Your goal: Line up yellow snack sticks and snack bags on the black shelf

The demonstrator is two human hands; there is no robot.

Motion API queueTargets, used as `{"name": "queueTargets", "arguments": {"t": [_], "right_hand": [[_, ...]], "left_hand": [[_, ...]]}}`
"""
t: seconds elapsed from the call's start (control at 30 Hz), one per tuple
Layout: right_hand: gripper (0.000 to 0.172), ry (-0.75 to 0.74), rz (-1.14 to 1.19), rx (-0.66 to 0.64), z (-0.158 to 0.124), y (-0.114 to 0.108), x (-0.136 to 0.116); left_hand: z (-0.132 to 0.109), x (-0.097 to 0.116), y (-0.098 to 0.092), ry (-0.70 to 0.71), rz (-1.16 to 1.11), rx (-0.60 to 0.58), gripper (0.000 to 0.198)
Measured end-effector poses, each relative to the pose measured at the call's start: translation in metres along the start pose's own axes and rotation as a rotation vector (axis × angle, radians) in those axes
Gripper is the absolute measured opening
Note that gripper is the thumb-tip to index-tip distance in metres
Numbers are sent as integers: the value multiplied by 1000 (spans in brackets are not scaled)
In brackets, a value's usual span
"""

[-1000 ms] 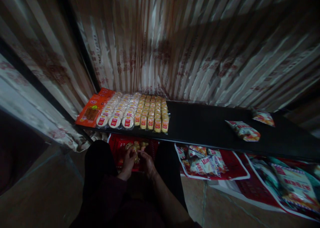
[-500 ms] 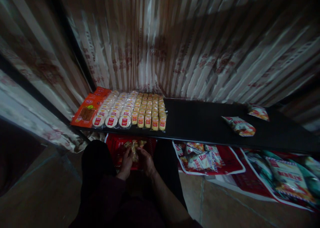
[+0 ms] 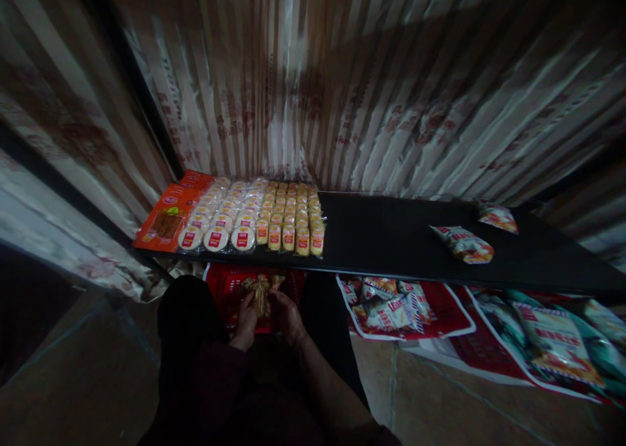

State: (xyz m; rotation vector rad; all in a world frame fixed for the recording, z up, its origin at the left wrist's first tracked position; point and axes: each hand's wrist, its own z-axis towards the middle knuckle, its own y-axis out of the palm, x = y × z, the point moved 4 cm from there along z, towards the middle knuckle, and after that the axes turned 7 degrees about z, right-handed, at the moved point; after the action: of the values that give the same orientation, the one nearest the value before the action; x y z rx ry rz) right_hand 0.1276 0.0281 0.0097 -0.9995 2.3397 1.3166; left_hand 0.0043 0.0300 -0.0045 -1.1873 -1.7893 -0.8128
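Note:
Between my knees, both hands are over a red basket (image 3: 215, 278) that sits partly beneath the black shelf. My left hand (image 3: 246, 321) has its fingers closed on the near side of a small bunch of yellow-wrapped snacks (image 3: 263, 296). From the other side, my right hand (image 3: 291, 317) curls its fingers against the same snacks. The picture is dark there, so the exact grip of the fingertips is hard to see. Just above, rows of similar yellow-wrapped snacks (image 3: 288, 221) stand on the shelf beside round white packaged crackers (image 3: 220, 221).
An orange snack bag (image 3: 169, 214) lies at the left end of the black shelf (image 3: 372, 231). Two snack bags (image 3: 464, 244) rest toward its right. Below are red baskets (image 3: 440, 325) with more bags. A striped curtain (image 3: 313, 94) hangs behind, and a black post (image 3: 137, 87) rises at left.
The view has shifted slightly. Both hands stay over the basket with the yellow-wrapped snacks between them, and their grip looks nearly the same.

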Motion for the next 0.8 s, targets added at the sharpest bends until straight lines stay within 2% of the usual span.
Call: {"name": "queueTargets", "arguments": {"t": [0.37,0.63,0.8], "right_hand": [[33,-3,-29,-16,6,-3,5],[34,-12,-40,0,8,-5,6],[36,-15,-32,-36,9,-4,7]], "left_hand": [[4,-5,0,14,27,18,32],[6,0,-7,71,87,101,31],[5,3,-7,119,99,122,32]]}}
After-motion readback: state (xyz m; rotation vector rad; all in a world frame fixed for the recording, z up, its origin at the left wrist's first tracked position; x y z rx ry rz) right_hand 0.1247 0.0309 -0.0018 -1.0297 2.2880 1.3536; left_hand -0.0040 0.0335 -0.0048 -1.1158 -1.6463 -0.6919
